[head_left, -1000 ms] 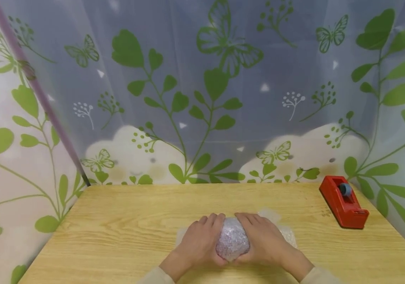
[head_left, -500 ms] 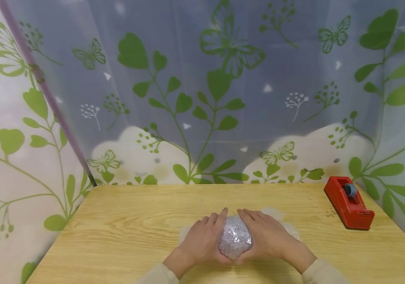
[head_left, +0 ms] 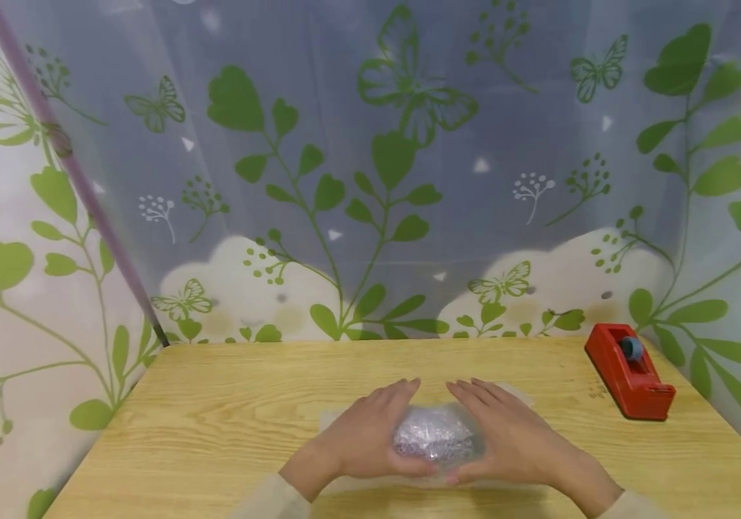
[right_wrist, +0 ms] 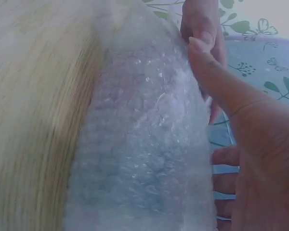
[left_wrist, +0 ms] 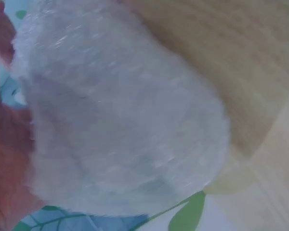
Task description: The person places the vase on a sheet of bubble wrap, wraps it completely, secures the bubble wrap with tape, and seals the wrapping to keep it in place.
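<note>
A rounded bundle in clear bubble wrap [head_left: 438,435] lies between both hands at the front of the table in the head view. My left hand [head_left: 365,436] holds its left side, fingers along the back and thumb in front. My right hand [head_left: 515,436] holds the right side the same way. Both thumb tips come close together in front. Loose wrap spreads out at the sides under the hands. Wide bubble wrap [left_wrist: 130,115] fills the left wrist view. In the right wrist view the right thumb lies at the edge of the wrap, and the fingers go behind it. What is inside is unclear.
A red tape dispenser [head_left: 630,371] with a roll of tape stands at the right rear of the wooden table [head_left: 234,404]. A curtain [head_left: 318,180] printed with leaves and butterflies hangs behind the table, and a slanting pole [head_left: 78,180] stands at left.
The hands have moved slightly apart and their fingers have straightened. The bundle between them now looks wider and flatter, with loose wrap showing in front of it. The dispenser has stayed put.
</note>
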Motion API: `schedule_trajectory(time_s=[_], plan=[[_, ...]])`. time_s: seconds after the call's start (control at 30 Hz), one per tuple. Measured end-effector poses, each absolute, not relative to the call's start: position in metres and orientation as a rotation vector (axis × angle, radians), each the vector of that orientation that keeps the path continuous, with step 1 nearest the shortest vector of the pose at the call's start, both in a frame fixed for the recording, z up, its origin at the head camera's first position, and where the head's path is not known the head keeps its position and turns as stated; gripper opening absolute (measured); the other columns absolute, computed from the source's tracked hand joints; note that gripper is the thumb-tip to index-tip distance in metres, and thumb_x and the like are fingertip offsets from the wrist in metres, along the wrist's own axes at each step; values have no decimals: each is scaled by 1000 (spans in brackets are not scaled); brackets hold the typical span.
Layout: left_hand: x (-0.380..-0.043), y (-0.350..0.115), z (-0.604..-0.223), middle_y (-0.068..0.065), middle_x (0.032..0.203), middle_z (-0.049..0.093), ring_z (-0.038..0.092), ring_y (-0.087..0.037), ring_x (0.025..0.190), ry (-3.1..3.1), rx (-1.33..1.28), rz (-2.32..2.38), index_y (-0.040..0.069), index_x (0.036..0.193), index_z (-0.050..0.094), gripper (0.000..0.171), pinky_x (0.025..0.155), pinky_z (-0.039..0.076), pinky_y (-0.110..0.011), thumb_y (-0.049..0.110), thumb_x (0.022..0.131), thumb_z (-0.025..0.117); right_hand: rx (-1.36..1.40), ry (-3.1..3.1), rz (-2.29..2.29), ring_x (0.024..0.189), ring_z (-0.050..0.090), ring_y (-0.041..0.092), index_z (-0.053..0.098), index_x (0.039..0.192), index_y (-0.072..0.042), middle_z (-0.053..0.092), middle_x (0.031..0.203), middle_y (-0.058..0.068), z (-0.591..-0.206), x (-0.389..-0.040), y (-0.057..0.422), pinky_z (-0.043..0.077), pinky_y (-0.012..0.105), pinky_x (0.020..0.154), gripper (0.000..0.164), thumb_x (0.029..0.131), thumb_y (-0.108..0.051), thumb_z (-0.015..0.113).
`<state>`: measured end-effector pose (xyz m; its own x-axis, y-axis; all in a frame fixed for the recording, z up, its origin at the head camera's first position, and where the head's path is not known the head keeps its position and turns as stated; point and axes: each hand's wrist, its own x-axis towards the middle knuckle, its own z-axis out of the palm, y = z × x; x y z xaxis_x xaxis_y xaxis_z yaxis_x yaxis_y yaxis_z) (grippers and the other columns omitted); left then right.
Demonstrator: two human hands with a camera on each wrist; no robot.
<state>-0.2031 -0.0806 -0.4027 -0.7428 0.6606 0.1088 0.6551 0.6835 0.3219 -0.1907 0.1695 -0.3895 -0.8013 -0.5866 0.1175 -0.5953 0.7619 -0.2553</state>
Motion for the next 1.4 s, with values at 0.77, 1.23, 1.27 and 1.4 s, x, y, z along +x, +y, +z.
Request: schedule_trajectory(time_s=[0.77, 1.23, 1.27, 1.4], plan=[[-222, -73, -374, 0, 128, 57, 54, -15, 114, 2757, 1179, 551, 16, 134, 54, 55, 90, 47, -34, 55, 95, 44, 795, -3184, 1484, 69, 56, 12, 68, 100, -11, 63, 83, -4, -406, -157, 178, 46, 31, 60, 30, 96, -37, 54], [-237, -67, -376, 3, 132, 54, 52, -13, 118, 2552, 1027, 517, 17, 138, 50, 59, 94, 44, -34, 56, 94, 46, 684, -3198, 1863, 77, 64, 18, 68, 103, -14, 67, 85, -1, -474, -167, 175, 51, 34, 63, 47, 94, -54, 47], [-237, -67, -376, 4, 132, 54, 53, -12, 117, 2533, 1013, 527, 17, 138, 50, 59, 94, 44, -33, 56, 94, 46, 656, -3197, 1885, 76, 64, 19, 68, 100, -14, 67, 85, 0, -473, -166, 174, 51, 34, 62, 47, 94, -55, 46], [-237, -66, -378, 6, 129, 56, 53, -11, 115, 2511, 928, 573, 17, 135, 53, 57, 93, 44, -32, 56, 94, 47, 529, -3197, 1979, 79, 64, 22, 66, 100, -7, 67, 89, 4, -456, -161, 167, 52, 38, 68, 50, 96, -52, 45]])
